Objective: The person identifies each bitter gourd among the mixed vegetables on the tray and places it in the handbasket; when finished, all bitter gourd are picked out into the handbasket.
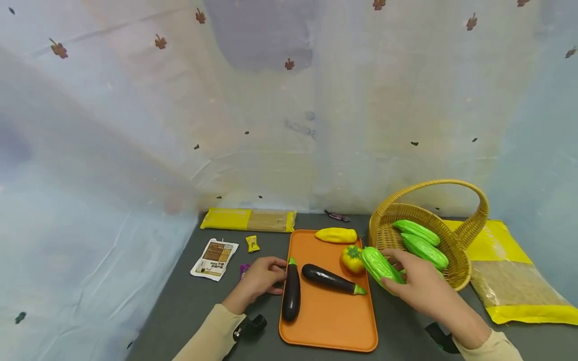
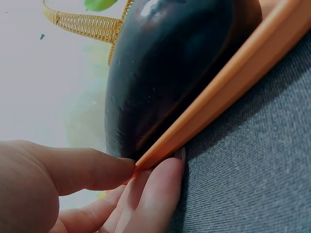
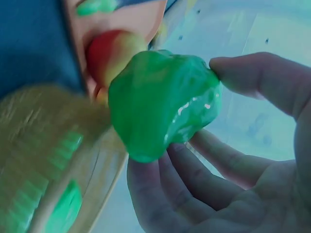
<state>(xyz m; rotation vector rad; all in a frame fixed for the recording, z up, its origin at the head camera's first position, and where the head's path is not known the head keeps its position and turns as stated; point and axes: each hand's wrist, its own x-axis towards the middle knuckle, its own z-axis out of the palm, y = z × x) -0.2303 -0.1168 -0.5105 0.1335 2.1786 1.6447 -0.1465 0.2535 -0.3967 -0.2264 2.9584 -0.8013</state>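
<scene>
My right hand point(image 1: 417, 278) holds a light green bitter melon point(image 1: 379, 265) between thumb and fingers, over the gap between basket and tray. The right wrist view shows the bitter melon point(image 3: 165, 104) end-on, thumb on one side and fingers on the other. My left hand point(image 1: 259, 278) pinches the left rim of the orange tray point(image 1: 331, 328); thumb and finger meet on the tray edge point(image 2: 204, 107) in the left wrist view. On the tray lie two dark eggplants, one along the left rim point(image 1: 291, 293) and one slanted point(image 1: 329, 279), a yellow pepper point(image 1: 336, 235) and a yellow-green bell pepper point(image 1: 352, 258).
A wicker basket point(image 1: 384, 235) with a tall handle stands right of the tray, holding several green bitter melons point(image 1: 424, 249). Yellow packs lie at the right point(image 1: 515, 281) and back left point(image 1: 248, 220). A white pouch point(image 1: 214, 259) and small yellow packet point(image 1: 253, 244) are left of the tray.
</scene>
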